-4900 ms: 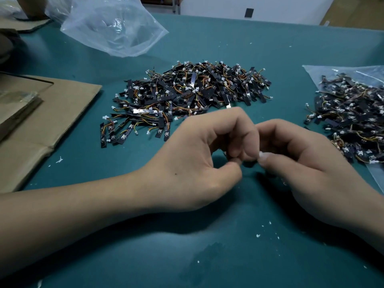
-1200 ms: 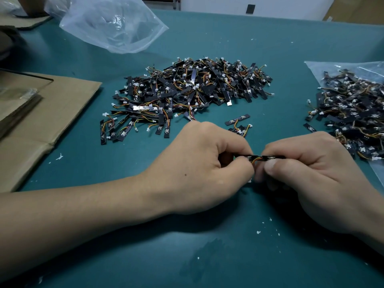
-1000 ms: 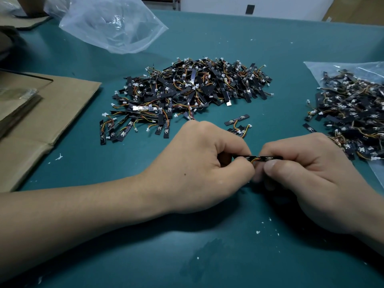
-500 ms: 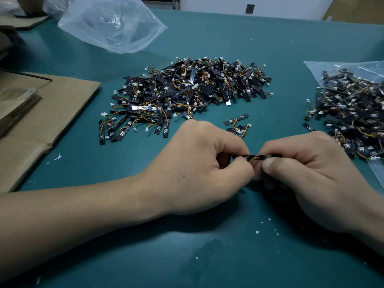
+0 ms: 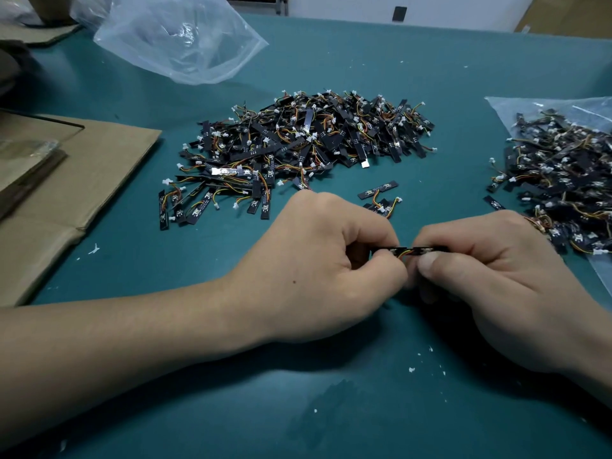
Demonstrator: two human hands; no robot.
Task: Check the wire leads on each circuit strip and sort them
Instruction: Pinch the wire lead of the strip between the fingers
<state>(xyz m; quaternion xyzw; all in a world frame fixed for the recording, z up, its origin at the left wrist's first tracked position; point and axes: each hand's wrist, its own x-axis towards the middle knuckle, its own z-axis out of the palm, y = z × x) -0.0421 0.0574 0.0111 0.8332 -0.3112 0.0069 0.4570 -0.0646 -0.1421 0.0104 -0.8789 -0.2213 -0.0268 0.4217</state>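
Mostly covered, cropped, or too fine to read

The strip (image 5: 409, 250) shows only a short middle stretch with an orange wire. Both its ends are buried in the pinching left hand (image 5: 318, 270) and right hand (image 5: 490, 276), whose fingertips curl out of sight underneath. The right pile (image 5: 563, 180) runs off the right edge, the bag (image 5: 178, 38) is cut by the top edge, and the cardboard (image 5: 82, 180) by the left. Print on the middle pile (image 5: 298, 147) (white specks only) is too small to read.
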